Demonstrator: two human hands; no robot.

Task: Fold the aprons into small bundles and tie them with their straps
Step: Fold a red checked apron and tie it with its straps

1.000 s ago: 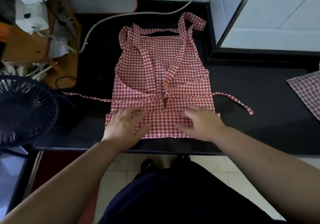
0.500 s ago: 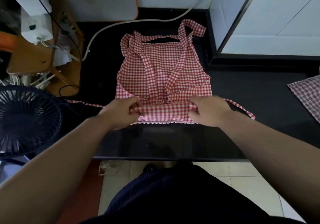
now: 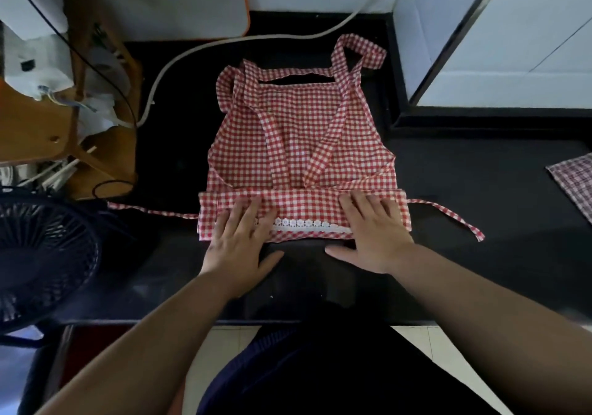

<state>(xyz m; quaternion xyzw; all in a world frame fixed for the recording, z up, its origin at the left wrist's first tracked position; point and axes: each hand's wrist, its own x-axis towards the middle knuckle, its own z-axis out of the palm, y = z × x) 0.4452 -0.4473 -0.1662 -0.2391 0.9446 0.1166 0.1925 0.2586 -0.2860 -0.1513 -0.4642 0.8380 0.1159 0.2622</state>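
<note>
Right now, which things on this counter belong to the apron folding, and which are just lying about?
In the job: red checked apron, its folded bottom band pressed flat under the left hand and right hand, left waist strap, right waist strap, and a checked cloth at the right edge, possibly another apron.

Lying about: dark fan, white hose, wooden stand.

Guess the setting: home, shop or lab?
Probably a home kitchen or utility corner, not a lab: a black counter set against a white tiled wall, a floor fan beside it, and a gingham apron spread on top.
</note>
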